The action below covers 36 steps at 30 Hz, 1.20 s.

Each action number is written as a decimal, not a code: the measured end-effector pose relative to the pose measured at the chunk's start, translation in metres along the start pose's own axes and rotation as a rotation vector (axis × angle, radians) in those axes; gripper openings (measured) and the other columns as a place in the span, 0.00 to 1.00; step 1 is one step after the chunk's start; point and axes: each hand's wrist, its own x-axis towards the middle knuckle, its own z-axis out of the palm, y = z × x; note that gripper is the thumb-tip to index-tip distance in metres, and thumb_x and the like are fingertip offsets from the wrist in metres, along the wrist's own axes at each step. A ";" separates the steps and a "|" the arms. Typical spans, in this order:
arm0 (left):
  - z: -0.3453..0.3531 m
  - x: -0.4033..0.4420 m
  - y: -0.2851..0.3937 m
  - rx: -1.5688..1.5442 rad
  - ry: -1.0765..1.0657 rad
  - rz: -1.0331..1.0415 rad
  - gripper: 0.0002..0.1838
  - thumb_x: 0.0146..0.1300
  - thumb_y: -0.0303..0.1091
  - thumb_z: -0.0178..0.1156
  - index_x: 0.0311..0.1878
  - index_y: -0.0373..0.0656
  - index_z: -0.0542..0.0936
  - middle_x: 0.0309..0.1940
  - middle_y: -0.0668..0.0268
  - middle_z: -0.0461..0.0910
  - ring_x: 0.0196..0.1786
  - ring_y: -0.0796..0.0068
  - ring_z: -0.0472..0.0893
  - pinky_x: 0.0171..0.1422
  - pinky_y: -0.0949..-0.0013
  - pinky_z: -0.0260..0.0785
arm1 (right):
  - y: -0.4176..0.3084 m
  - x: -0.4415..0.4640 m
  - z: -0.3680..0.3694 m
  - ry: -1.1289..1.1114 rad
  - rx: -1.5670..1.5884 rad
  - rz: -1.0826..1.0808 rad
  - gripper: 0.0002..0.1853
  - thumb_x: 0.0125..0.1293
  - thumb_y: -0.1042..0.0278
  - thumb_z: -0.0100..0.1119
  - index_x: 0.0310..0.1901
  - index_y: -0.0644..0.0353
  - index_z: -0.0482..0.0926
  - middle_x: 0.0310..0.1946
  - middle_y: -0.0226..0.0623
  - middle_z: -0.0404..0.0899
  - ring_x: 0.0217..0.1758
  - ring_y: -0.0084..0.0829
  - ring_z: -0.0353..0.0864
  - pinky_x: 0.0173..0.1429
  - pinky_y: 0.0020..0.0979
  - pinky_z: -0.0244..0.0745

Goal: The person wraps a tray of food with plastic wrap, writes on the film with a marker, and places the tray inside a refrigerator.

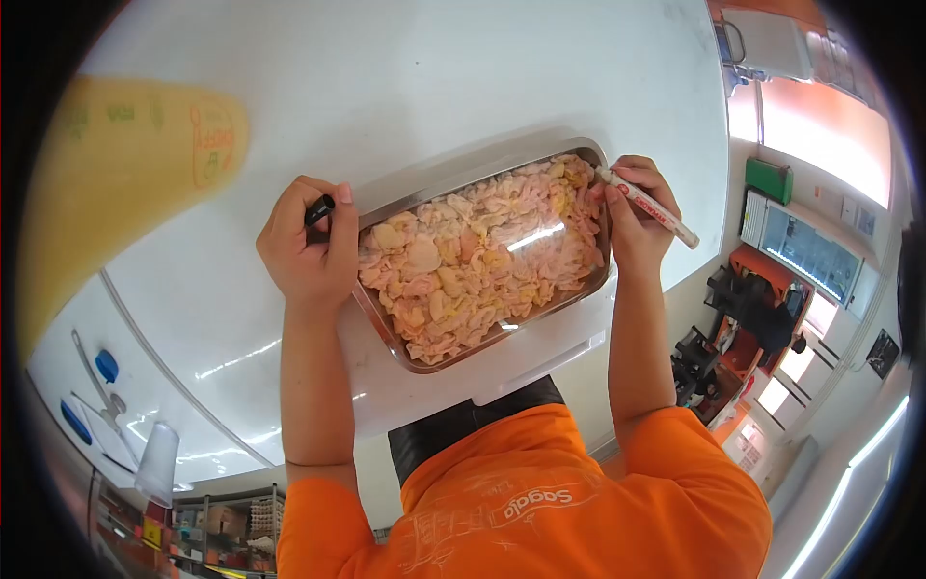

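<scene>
A rectangular metal tray (395, 345) holds many pale pink and yellowish pieces that look like raw chicken skin (463, 261). Light glints above the pieces, as from a clear cover. At the tray's left end, my left hand (311, 241) is closed on a black marker cap (319, 209), its thumb close to the rim. My right hand (644, 207) grips a white marker pen (652, 206) with red lettering at the right end. The marker's writing end points at the tray's upper right corner; I cannot tell whether it touches.
The tray lies on a white table (463, 77). A yellow shape with faint coloured writing (154, 130) spreads across the left. Farther left is a sink counter (106, 425) with blue items. Shelves (231, 526) stand lower left; a dark-clothed person (767, 323) is at the right.
</scene>
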 end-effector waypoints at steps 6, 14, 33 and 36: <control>-0.001 -0.004 0.002 0.029 -0.005 0.006 0.16 0.65 0.21 0.67 0.25 0.39 0.70 0.17 0.73 0.67 0.21 0.85 0.61 0.26 0.77 0.54 | -0.001 0.007 0.002 -0.101 -0.171 -0.120 0.11 0.58 0.87 0.65 0.43 0.68 0.82 0.46 0.43 0.80 0.40 0.25 0.84 0.44 0.25 0.80; 0.000 -0.008 0.001 0.048 -0.016 0.007 0.20 0.65 0.23 0.68 0.23 0.41 0.67 0.14 0.74 0.61 0.19 0.84 0.58 0.24 0.76 0.52 | 0.000 0.000 0.009 -0.124 -0.243 -0.192 0.11 0.58 0.84 0.69 0.43 0.67 0.81 0.44 0.43 0.81 0.38 0.23 0.80 0.42 0.24 0.76; 0.001 -0.009 0.000 0.046 -0.063 -0.042 0.18 0.71 0.20 0.62 0.25 0.39 0.67 0.18 0.77 0.58 0.25 0.86 0.56 0.29 0.77 0.49 | 0.000 0.007 0.013 -0.139 -0.296 -0.279 0.11 0.58 0.83 0.69 0.42 0.67 0.81 0.42 0.41 0.82 0.34 0.20 0.79 0.34 0.20 0.74; 0.000 -0.008 0.000 0.034 -0.066 -0.037 0.18 0.71 0.20 0.62 0.25 0.39 0.67 0.18 0.77 0.58 0.25 0.86 0.56 0.29 0.77 0.49 | 0.001 0.008 0.014 -0.132 -0.307 -0.291 0.11 0.58 0.83 0.69 0.43 0.67 0.81 0.42 0.41 0.82 0.34 0.20 0.79 0.34 0.20 0.74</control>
